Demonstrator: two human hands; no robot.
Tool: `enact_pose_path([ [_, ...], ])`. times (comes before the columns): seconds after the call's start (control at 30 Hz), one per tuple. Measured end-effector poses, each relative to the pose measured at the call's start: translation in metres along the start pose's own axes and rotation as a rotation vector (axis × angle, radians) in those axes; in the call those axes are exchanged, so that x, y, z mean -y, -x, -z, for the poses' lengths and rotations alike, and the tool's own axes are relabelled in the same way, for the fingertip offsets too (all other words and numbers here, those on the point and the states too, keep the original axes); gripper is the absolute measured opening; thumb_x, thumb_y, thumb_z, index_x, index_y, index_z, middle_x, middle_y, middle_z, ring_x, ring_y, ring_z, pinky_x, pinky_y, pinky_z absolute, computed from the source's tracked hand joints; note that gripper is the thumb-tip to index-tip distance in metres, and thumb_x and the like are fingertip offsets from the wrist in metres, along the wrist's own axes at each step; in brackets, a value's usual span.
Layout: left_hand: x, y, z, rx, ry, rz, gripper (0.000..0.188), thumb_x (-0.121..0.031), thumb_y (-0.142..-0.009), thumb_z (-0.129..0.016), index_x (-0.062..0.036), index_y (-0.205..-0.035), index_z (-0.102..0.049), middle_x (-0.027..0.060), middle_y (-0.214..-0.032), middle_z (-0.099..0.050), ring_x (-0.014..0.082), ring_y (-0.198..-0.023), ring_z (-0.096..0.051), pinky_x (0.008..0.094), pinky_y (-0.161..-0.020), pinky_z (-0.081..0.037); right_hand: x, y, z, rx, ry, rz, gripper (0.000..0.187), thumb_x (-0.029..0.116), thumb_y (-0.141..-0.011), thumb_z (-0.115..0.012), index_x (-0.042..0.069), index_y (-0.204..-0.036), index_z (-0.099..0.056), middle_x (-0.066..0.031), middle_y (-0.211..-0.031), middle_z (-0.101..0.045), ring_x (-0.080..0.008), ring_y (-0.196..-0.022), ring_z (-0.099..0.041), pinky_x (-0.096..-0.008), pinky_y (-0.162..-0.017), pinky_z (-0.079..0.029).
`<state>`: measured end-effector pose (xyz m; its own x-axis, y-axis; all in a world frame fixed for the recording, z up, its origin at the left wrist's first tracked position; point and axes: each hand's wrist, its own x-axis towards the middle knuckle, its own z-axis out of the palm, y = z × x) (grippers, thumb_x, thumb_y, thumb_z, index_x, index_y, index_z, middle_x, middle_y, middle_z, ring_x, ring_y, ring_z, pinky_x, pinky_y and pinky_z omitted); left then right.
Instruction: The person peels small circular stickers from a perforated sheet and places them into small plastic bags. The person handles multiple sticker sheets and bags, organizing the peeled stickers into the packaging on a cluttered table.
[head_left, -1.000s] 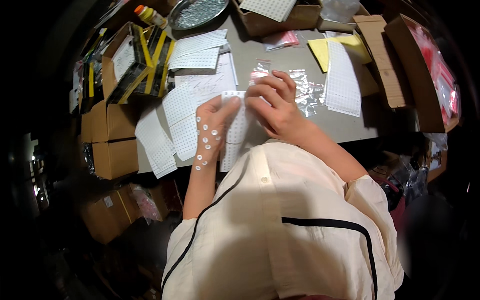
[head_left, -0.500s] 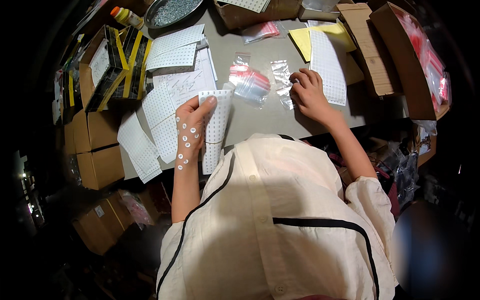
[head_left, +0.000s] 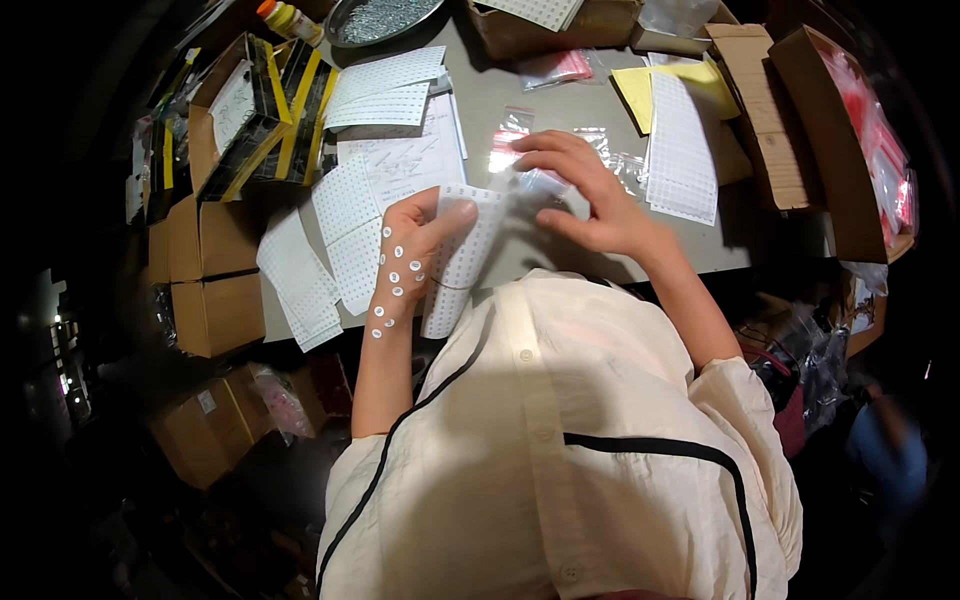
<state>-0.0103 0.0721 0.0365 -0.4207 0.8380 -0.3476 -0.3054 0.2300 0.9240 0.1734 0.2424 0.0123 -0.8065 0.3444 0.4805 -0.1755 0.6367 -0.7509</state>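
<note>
My left hand (head_left: 405,250) grips a bundle of white sticker sheets (head_left: 462,255), the thumb pressed on top and a band around the lower part. Several small round white labels are stuck on the back of that hand and wrist. To its right, my right hand (head_left: 600,200) hovers with fingers spread over a pile of clear zip bags with red strips (head_left: 503,150), hiding much of it. Nothing shows between those fingers. Just beyond the right hand lie clear plastic packets (head_left: 628,172).
More sticker sheets (head_left: 345,215) and a handwritten paper (head_left: 405,155) lie at left. A metal bowl of small shiny pieces (head_left: 385,22) stands at the back. Cardboard boxes (head_left: 205,240) flank the left; an open box of red-striped bags (head_left: 830,150) stands right, near yellow paper (head_left: 632,90).
My right hand has moved left from the clear packets to over the red-striped bags, its fingers now spread. My left hand still holds the sheets. The whole view has shifted slightly.
</note>
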Motion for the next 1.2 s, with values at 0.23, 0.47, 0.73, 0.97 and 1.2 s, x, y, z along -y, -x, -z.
enact_pose_path([
  [0.23, -0.019, 0.002, 0.012, 0.073, -0.038, -0.079, 0.029, -0.012, -0.081, -0.076, 0.0040, -0.104, -0.071, 0.0078, -0.093, -0.072, 0.0132, -0.086, -0.065, 0.0277, -0.083, -0.050, -0.002, -0.016, -0.011, 0.127, -0.469, -0.306, 0.016, 0.012, -0.088, -0.074, 0.002, -0.095, -0.063, -0.0017, -0.091, -0.062, -0.0114, -0.086, -0.059, -0.0287, -0.081, -0.049],
  [0.47, -0.028, -0.001, 0.025, 0.320, -0.096, -0.097, 0.031, -0.004, -0.075, -0.080, 0.0038, -0.103, -0.070, 0.0098, -0.096, -0.071, 0.0164, -0.089, -0.067, 0.0307, -0.083, -0.053, 0.000, -0.016, -0.022, 0.094, -0.834, -0.410, 0.016, 0.007, -0.089, -0.072, 0.001, -0.099, -0.062, -0.0024, -0.090, -0.063, -0.0103, -0.082, -0.060, -0.0265, -0.075, -0.050],
  [0.73, -0.016, -0.009, 0.006, 0.064, -0.224, -0.256, 0.027, -0.005, -0.081, -0.078, 0.0058, -0.104, -0.069, 0.0098, -0.092, -0.072, 0.0126, -0.080, -0.067, 0.0255, -0.076, -0.055, 0.010, -0.013, -0.026, -0.221, -0.202, -0.090, 0.027, 0.011, -0.085, -0.073, 0.001, -0.107, -0.064, -0.0095, -0.107, -0.065, -0.0251, -0.099, -0.062, -0.0371, -0.090, -0.047],
  [0.97, -0.025, -0.003, -0.004, 0.005, -0.096, -0.242, 0.031, -0.007, -0.081, -0.078, 0.0063, -0.108, -0.069, 0.0121, -0.096, -0.073, 0.0141, -0.084, -0.069, 0.0262, -0.078, -0.055, 0.020, -0.026, -0.029, -0.246, -0.042, 0.035, 0.032, 0.014, -0.082, -0.075, 0.001, -0.109, -0.064, -0.0139, -0.109, -0.065, -0.0310, -0.104, -0.060, -0.0400, -0.092, -0.046],
  [1.2, -0.041, 0.000, 0.002, 0.123, -0.135, -0.158, 0.039, -0.008, -0.079, -0.080, 0.0056, -0.113, -0.066, 0.0132, -0.098, -0.073, 0.0158, -0.085, -0.070, 0.0294, -0.080, -0.056, 0.022, -0.027, -0.028, -0.222, -0.103, 0.007, 0.034, 0.015, -0.081, -0.076, 0.000, -0.109, -0.064, -0.0144, -0.104, -0.066, -0.0303, -0.097, -0.062, -0.0379, -0.085, -0.049],
])
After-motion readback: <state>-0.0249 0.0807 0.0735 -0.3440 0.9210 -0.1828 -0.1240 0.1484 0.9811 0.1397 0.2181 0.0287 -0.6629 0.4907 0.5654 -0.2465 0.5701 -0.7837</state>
